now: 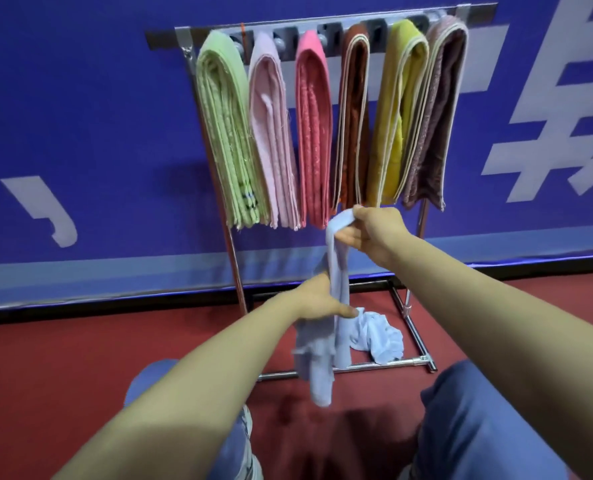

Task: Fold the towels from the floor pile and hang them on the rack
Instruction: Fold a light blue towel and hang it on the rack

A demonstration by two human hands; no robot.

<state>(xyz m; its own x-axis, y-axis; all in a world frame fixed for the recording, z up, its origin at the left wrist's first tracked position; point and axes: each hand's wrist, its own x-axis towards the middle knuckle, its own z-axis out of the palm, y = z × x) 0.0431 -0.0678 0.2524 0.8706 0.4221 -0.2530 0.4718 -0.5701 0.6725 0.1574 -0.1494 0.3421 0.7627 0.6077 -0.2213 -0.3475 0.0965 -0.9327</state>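
Now the right hand (371, 233) is pinching the top of the blue towel (323, 362), the left hand (317, 301) gripping lower, seemingly starting the fold, which next needs the ends matched.

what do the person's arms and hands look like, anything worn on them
The left arm and right arm are bare to the frame's edge, no sleeve in view. The left hand and right hand wear no gloves; no watch, band or ring shows.
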